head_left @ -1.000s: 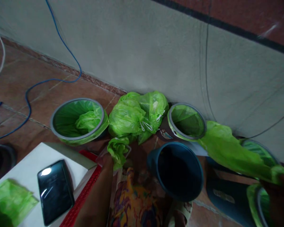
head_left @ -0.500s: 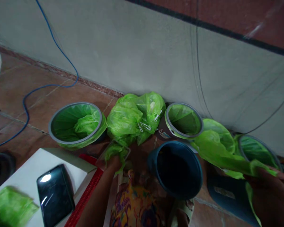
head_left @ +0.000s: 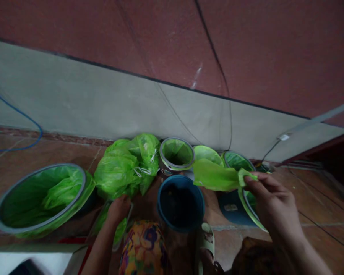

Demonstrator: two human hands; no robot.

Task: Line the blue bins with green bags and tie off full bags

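A flat, stretched green bin liner (head_left: 218,176) hangs from my right hand (head_left: 271,194), whose thumb and fingers pinch its gathered end on the right. Its far end reaches toward other green plastic by the wall. My left hand (head_left: 120,208) is closed, knuckles up, over the far side of a clear plastic container (head_left: 116,246) with crumpled green plastic inside. What those fingers grip is hidden. Between my hands stands a blue bin (head_left: 181,226) without a liner. A second blue bin (head_left: 229,208) with green plastic at its mouth lies tilted below my right hand.
Knotted, filled green bags (head_left: 117,170) lie against the wall. Lined bins stand around: a large one (head_left: 43,227) at left, a dark one (head_left: 173,168) and another (head_left: 237,160) along the wall. A white box (head_left: 40,261) is at lower left. A cable (head_left: 271,151) runs down at right.
The view has swung right and up. My right hand has risen and moved leftward in view, still holding the green liner. My left hand stays at the clear container.
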